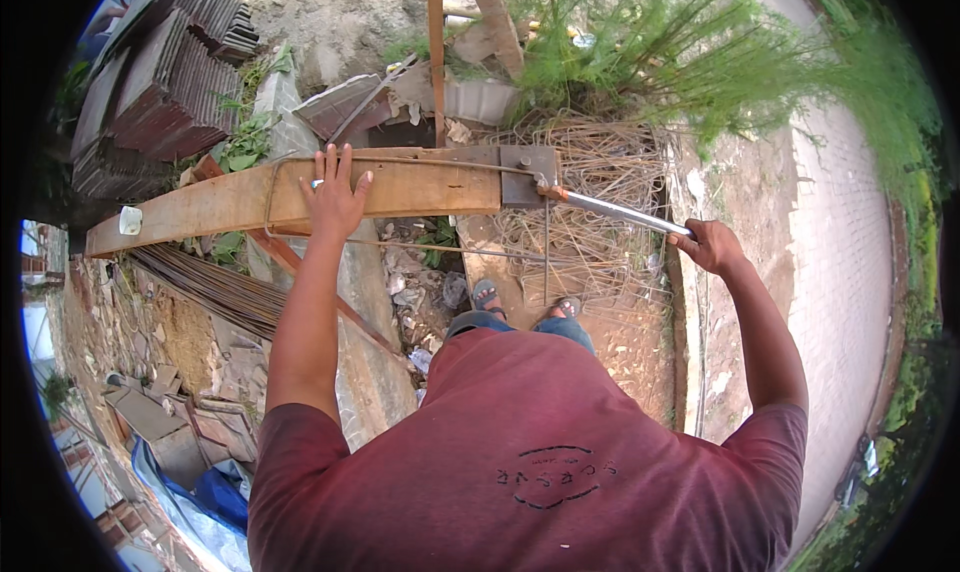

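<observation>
A long wooden beam (pixel 420 190) lies crosswise in front of me, with a dark metal plate (pixel 527 160) bearing short pegs fixed at its right end. Along the beam runs a thin, rusty steel rod (pixel 410 161), bent at its left part and again near the plate, where a length hangs toward me. My left hand (pixel 337 197) rests flat on the beam, fingers spread, across the rod. My right hand (pixel 712 247) is closed round the end of a silver bar tool (pixel 625 214). The tool's rusty orange head meets the rod beside the plate.
A tangle of bent thin rods (pixel 590 172) lies on the ground beyond the plate. Bundled straight rods (pixel 215 287) lie under the beam at left. A white cup (pixel 130 221) sits on the beam. Stacked roof tiles (pixel 170 112) stand far left; a feathery green bush (pixel 680 52) hangs at right.
</observation>
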`<state>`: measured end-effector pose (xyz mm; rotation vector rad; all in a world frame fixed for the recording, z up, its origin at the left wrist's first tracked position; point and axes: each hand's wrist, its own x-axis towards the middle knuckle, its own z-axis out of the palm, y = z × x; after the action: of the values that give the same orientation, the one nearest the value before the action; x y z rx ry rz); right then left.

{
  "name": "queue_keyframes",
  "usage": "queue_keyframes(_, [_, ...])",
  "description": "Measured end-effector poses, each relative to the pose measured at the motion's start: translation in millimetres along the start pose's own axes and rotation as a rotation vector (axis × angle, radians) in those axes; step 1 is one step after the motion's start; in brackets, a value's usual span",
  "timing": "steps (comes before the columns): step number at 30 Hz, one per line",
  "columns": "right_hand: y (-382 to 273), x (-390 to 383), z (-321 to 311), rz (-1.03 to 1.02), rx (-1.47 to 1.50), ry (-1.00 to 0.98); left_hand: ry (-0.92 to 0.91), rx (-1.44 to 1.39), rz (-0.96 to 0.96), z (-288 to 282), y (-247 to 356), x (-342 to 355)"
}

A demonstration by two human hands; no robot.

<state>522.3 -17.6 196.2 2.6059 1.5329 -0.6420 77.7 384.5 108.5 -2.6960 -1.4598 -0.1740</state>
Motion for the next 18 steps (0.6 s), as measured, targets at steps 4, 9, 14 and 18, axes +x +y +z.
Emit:
queue_keyframes(4, [-27,-33,29,0.123,0.046,-0.004,-0.027,0.010,-0.021,0,0,0])
queue_keyframes(9, [-48,-47,40,0.254,-0.023,0.092,-0.028,0.012,0.001,2,-1,1])
queue_keyframes(14, [-73,-65,51,0.351,0.201,0.207,-0.074,0.018,-0.009,-3,0,2])
queue_keyframes(18, [-84,-78,64,0.383,0.138,0.204,-0.075,0.003,-0.006,0,0,0])
